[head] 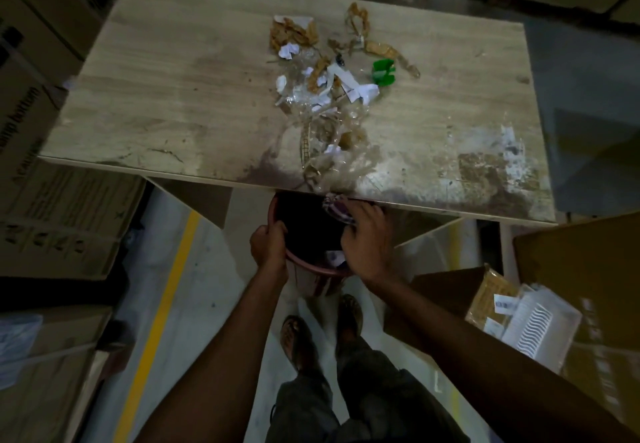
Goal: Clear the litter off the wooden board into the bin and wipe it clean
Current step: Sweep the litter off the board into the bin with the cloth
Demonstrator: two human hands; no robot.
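Observation:
The wooden board (173, 96) lies in front of me, stained and smeared along its near edge. A heap of litter (332, 89) covers its middle: brown paper scraps, white paper bits, clear plastic film and a green plastic piece (383, 71). Some film and paper trail down to the near edge (329, 165). A pink bin (304, 269) sits just under that edge. My left hand (268, 243) grips the bin's left rim. My right hand (367, 238) holds a checked cloth (335, 205) over the bin's mouth, at the board's edge.
Cardboard boxes (59, 207) stand at the left, and more boxes with packaged items (519, 314) at the right. A yellow floor line (162, 307) runs past my feet (322, 325). Board supports (201, 200) angle down beside the bin.

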